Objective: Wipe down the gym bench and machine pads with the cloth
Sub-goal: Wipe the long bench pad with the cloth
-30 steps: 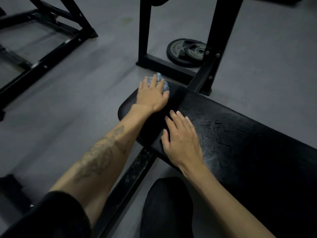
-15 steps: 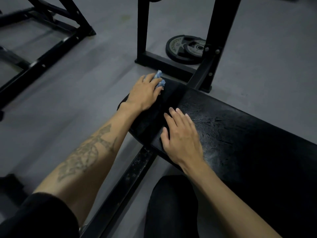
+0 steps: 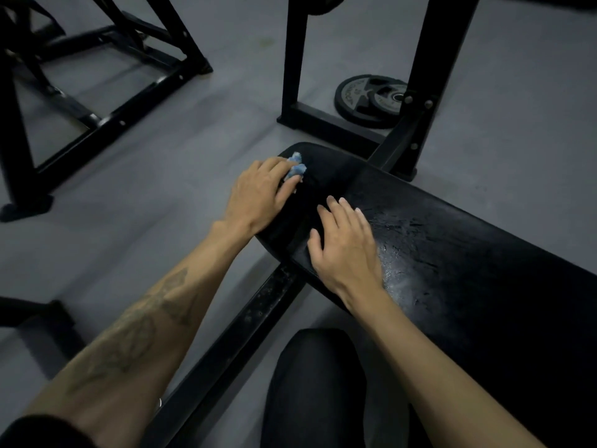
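Note:
The black bench pad [image 3: 468, 253] runs from the middle of the view to the right, its surface worn and shiny near my right hand. My left hand [image 3: 258, 195] lies on the pad's rounded left end and grips a bunched blue cloth [image 3: 298, 168], which peeks out past the fingertips; most of the cloth is hidden under the hand. My right hand [image 3: 345, 250] rests flat on the pad just right of it, fingers straight and a little apart, holding nothing.
Black rack uprights [image 3: 292, 59] stand behind the pad's end, with a weight plate [image 3: 368, 101] flat on the grey floor between them. Another black machine frame [image 3: 106, 92] fills the upper left. The bench's support beam [image 3: 242, 334] runs below the pad, beside my knee [image 3: 313, 383].
My left hand has slid the cloth along the pad's end, from its far edge toward the left rim. My right hand has stayed flat in place.

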{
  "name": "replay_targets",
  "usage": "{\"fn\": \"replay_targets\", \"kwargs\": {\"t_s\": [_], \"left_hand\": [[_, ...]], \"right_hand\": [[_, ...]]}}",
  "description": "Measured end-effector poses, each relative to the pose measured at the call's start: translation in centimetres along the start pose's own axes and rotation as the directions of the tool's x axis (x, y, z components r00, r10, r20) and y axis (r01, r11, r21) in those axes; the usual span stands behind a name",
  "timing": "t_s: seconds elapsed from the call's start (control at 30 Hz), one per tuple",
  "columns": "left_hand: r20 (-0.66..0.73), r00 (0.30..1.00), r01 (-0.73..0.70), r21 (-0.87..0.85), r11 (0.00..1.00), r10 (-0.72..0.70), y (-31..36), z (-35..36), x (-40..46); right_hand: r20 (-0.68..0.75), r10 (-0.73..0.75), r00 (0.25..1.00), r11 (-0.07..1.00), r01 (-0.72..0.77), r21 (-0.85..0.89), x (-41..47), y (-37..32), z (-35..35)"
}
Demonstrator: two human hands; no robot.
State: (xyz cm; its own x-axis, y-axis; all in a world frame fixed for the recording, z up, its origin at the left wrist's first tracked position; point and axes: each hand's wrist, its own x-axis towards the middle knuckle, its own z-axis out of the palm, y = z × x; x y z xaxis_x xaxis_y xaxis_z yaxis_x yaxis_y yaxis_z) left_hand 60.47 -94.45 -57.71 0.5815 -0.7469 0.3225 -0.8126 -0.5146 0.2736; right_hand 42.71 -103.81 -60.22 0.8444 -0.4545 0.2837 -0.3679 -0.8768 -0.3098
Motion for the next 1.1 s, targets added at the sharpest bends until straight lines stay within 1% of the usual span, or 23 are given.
{"fn": "replay_targets", "kwargs": {"t_s": [0.1, 0.33, 0.43, 0.53, 0.63, 0.8, 0.93, 1.0, 1.1], "left_hand": [[-0.032, 0.999, 0.01, 0.02, 1.0, -0.01, 0.4, -0.4, -1.8], [-0.016, 0.997, 0.071, 0.063, 0.995, -0.07, 2.7, -2.0, -4.2], [-0.013, 0.998, 0.069, 0.109, 0.992, -0.068, 3.4, -1.5, -5.1], [-0.008, 0.996, 0.091, 0.139, 0.986, -0.091, 3.9, -0.9, -5.8], [0.037, 0.994, 0.091, 0.194, 0.977, -0.1, 4.0, -0.9, -6.5], [0.058, 0.986, 0.144, 0.197, 0.97, -0.158, 4.3, -1.8, -7.4], [0.023, 0.983, 0.174, 0.175, 0.969, -0.18, 5.1, -2.7, -7.8], [0.01, 0.981, 0.188, 0.175, 0.967, -0.192, 5.4, -3.5, -8.0], [0.014, 0.977, 0.207, 0.169, 0.964, -0.213, 6.0, -5.4, -7.9]], "right_hand": [[0.021, -0.01, 1.0, 1.0, 0.01, -0.008, 0.0, 0.1, -0.1], [0.042, -0.016, 0.999, 1.0, 0.016, -0.012, -0.1, 0.1, -0.4], [0.05, -0.021, 0.999, 1.0, 0.022, -0.004, -0.1, 0.1, -0.5], [0.049, -0.021, 0.999, 1.0, 0.021, 0.014, 0.0, 0.2, -0.6], [0.043, -0.025, 0.999, 0.999, 0.023, 0.048, 0.0, 0.4, -0.6], [0.047, -0.037, 0.998, 0.994, 0.032, 0.107, -0.4, 0.8, -0.8], [0.132, -0.051, 0.99, 0.986, 0.029, 0.163, -0.8, 1.3, -1.9], [0.243, -0.062, 0.968, 0.985, 0.02, 0.173, -0.5, 1.6, -3.0], [0.439, -0.048, 0.897, 0.975, -0.053, 0.215, 0.9, 1.7, -5.9]]}}
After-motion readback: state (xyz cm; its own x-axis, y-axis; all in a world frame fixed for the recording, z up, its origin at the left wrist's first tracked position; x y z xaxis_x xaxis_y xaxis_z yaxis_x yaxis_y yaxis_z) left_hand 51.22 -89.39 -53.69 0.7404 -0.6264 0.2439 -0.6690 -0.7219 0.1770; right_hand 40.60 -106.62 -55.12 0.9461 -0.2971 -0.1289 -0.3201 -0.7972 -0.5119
